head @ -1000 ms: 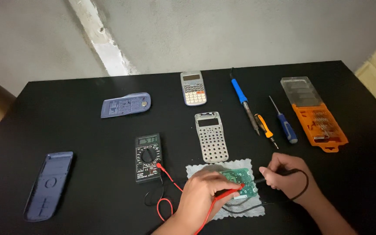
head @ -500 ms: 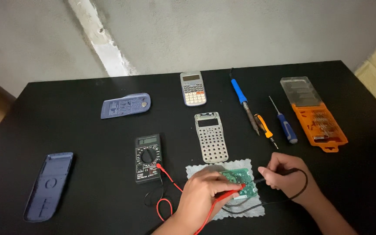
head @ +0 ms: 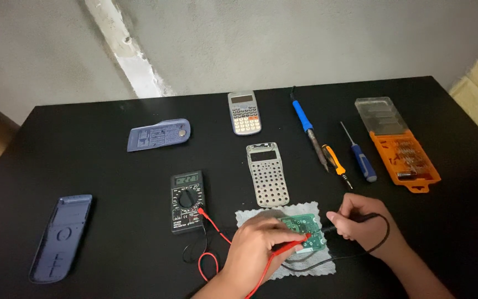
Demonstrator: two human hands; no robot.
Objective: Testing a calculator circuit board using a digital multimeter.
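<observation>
A green circuit board (head: pixel 304 231) lies on a grey cloth (head: pixel 317 264) near the front of the black table (head: pixel 112 182). My left hand (head: pixel 259 250) grips a red test probe (head: pixel 293 244) with its tip on the board. My right hand (head: pixel 363 222) grips a black test probe (head: pixel 332 226) that touches the board's right edge. Red and black leads run to a black multimeter (head: pixel 186 200) left of the cloth.
Behind the cloth lie a grey calculator faceplate (head: pixel 267 173), a whole calculator (head: pixel 244 112), a blue soldering iron (head: pixel 307 126), two screwdrivers (head: pixel 360 159), and an orange bit case (head: pixel 402 149). Two blue calculator covers (head: pixel 159 134) (head: pixel 61 236) lie at left.
</observation>
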